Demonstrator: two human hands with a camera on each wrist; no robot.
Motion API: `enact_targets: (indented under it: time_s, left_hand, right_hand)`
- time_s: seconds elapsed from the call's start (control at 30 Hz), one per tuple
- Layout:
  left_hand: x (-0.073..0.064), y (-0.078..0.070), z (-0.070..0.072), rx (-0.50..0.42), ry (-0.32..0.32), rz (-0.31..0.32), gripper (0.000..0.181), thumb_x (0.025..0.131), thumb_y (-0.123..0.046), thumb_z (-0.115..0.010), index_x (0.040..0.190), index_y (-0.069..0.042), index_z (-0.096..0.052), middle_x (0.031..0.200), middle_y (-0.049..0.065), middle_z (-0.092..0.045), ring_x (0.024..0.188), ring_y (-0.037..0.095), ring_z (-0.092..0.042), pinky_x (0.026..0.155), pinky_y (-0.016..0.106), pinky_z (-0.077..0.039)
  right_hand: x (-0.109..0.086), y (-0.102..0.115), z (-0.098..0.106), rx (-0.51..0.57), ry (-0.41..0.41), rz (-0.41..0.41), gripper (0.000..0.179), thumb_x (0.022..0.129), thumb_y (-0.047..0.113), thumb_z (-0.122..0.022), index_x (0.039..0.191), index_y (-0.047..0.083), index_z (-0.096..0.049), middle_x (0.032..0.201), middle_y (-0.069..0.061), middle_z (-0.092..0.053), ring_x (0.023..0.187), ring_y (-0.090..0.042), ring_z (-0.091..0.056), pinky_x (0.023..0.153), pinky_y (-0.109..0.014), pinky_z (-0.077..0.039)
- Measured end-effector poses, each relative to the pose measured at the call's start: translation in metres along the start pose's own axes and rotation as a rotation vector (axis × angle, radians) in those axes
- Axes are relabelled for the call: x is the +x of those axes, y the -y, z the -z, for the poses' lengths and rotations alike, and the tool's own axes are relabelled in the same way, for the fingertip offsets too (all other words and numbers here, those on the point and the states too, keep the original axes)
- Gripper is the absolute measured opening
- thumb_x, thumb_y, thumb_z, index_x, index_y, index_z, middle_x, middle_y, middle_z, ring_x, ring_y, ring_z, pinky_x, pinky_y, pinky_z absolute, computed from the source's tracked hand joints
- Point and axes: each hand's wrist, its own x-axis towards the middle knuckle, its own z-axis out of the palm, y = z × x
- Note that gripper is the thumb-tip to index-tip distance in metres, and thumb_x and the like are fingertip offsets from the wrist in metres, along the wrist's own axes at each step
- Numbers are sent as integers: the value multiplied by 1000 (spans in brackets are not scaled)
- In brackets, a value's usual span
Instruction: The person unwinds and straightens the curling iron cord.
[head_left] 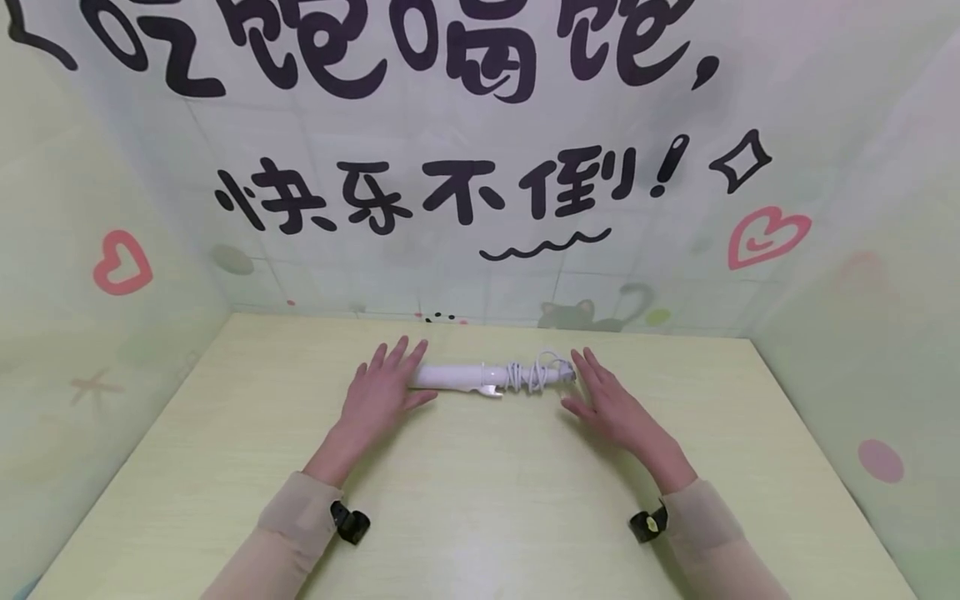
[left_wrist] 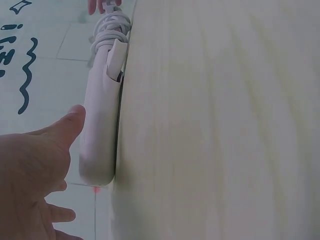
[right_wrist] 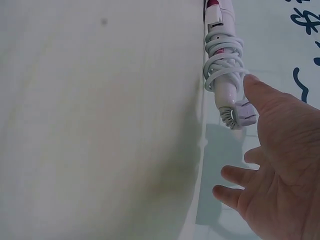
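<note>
A white curling iron (head_left: 452, 377) lies lengthwise across the table, its thick barrel to the left. Its cord (right_wrist: 223, 64) is wound in loops around the thinner handle, with the plug (right_wrist: 245, 114) beside the handle's tip. A small lever (left_wrist: 116, 56) stands out where barrel and handle meet. My left hand (head_left: 381, 390) is spread at the barrel's left end, thumb close to its side in the left wrist view. At the other end, my right hand (head_left: 613, 408) has its fingers extended, and the thumb overlaps the cord's edge in the right wrist view.
The pale wooden table (head_left: 480, 500) meets a printed back wall (head_left: 420, 283) a short way behind the iron. Printed side walls (head_left: 847, 358) close in the table on left and right. A dark camera strap device (head_left: 349, 523) sits on each wrist.
</note>
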Motion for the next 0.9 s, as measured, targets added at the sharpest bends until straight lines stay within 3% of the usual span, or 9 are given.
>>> enact_targets:
  time_s: [0.4, 0.67, 0.9]
  left_hand:
    - [10, 2, -12, -73, 44, -14, 80, 97, -48, -69, 161, -14, -35, 161, 24, -32, 142, 57, -31, 106, 75, -34]
    - [16, 3, -17, -121, 61, -61, 76, 97, -42, -70, 159, -13, -38, 158, 21, -39, 135, 52, -44, 98, 68, -47]
    - [21, 0, -21, -135, 83, -116, 73, 98, -36, -71, 159, -14, -39, 154, 23, -45, 132, 50, -50, 101, 73, -41]
  right_hand:
    - [11, -8, -1, -2, -9, 33, 76, 106, 22, -58, 161, -4, -13, 165, -29, -15, 149, -48, -22, 121, -58, -21]
    - [20, -8, -2, 20, 11, 41, 75, 106, 24, -59, 161, -4, -16, 164, -26, -23, 148, -44, -28, 122, -54, -22]
    - [24, -12, -4, 5, 45, 6, 74, 107, 28, -56, 161, -4, -16, 162, -27, -28, 146, -43, -33, 121, -53, -27]
